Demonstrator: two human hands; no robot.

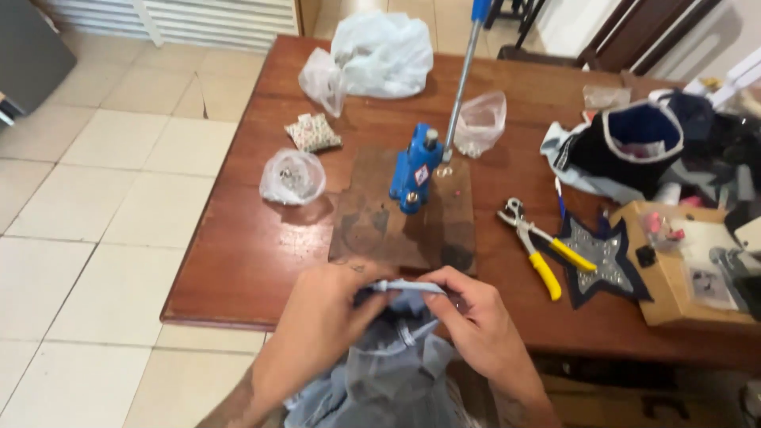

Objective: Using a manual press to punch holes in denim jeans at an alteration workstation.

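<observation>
My left hand [321, 317] and my right hand [472, 317] both pinch the upper edge of a light grey-blue garment [392, 364] at the near edge of the wooden table [238, 261]. The fabric hangs down between my forearms. Just beyond my hands a blue hand press [414, 168] with a long silver lever stands on a dark wooden board [372, 222].
Pliers with yellow handles [539, 246] and a dark studded star patch [602, 257] lie to the right. Clear bags of small metal parts [292, 177] and a white plastic bag [380, 51] sit at the back left. Dark fabric items [626, 147] and a cardboard box [682, 269] crowd the right side.
</observation>
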